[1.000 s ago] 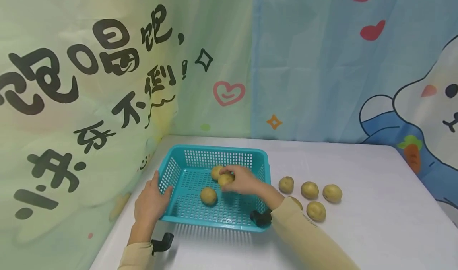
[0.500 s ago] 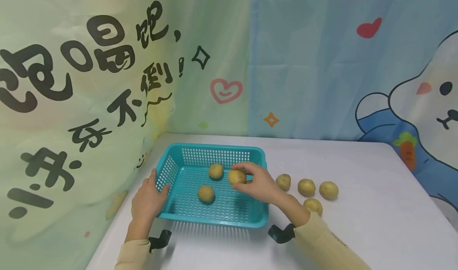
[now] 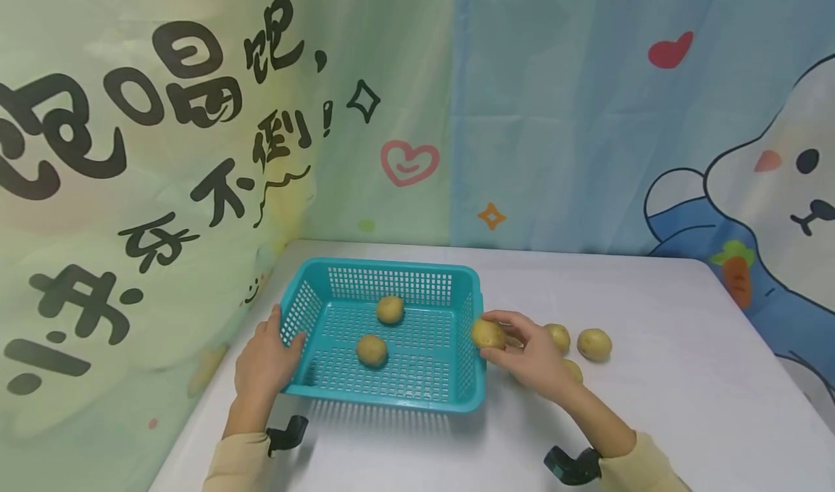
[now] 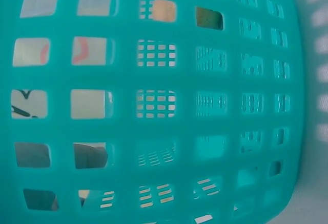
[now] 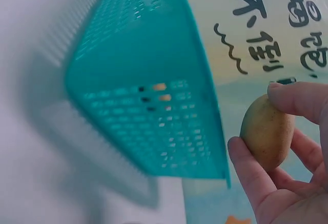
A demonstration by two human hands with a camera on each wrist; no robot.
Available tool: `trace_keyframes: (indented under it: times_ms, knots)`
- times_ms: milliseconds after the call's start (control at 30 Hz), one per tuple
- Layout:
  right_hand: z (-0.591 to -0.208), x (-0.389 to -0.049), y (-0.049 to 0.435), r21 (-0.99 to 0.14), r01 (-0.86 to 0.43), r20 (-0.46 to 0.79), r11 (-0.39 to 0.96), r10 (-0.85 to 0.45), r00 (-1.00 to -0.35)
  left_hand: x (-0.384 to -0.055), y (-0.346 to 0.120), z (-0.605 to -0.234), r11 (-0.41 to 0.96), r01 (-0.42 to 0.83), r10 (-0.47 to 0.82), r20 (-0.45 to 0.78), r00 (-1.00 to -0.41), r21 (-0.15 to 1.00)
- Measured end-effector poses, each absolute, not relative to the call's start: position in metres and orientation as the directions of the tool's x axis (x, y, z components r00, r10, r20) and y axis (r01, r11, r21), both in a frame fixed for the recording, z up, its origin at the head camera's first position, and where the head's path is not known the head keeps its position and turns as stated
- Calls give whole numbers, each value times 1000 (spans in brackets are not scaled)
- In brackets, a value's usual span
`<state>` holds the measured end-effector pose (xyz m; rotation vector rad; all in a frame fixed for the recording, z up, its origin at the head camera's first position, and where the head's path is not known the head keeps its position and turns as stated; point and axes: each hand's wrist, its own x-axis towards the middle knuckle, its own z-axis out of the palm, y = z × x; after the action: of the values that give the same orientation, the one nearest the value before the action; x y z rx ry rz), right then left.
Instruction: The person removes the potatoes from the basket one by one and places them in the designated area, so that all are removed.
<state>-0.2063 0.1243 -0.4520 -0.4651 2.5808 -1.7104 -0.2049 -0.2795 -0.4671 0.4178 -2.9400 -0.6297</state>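
A turquoise plastic basket [image 3: 391, 401] with perforated sides stands on the table. My left hand [image 3: 264, 358] holds its left wall, thumb over the rim; in the left wrist view that wall [image 4: 123, 78] fills most of the picture. Just at the right rim, my right hand [image 3: 531, 361] grips a potato [image 3: 488, 334] between thumb and fingers. In the right wrist view this potato [image 5: 265, 131] is up beside the basket's rim. Inside the basket lie two potatoes, one farther back [image 3: 389, 309] and one nearer [image 3: 372, 350].
Right of the basket, several potatoes sit on the white table [image 3: 685, 405], among them a far-right potato [image 3: 594, 345]; my right hand partly hides others. A printed curtain [image 3: 548, 115] hangs behind. Black wrist mounts [image 3: 572, 466] jut from both sleeves.
My right hand has lifted a potato from beside another in the basket and carried it right to the rim. The left hand still holds the left wall. The view has shifted slightly.
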Motion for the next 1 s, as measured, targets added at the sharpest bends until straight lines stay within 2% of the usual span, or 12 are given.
trace_keyframes:
  times_ms: [300,500,733,1000]
  knots:
    - [-491,-180,161,-881,-224,134,416,-236,-962,-208,-277,-467,874,-237,-276,32,-961,424]
    - [-519,-164,167,-923,-173,78,344,-274,-959,-208,-280,-469,872,-255,-293,28,-956,418]
    - [-535,-158,169,-873,-247,152,420,-248,-957,-206,-282,-469,873,-262,-297,24,-955,412]
    - [-542,-149,164,-859,-191,81,475,-241,-967,-206,-280,-468,874,-256,-293,28,-956,414]
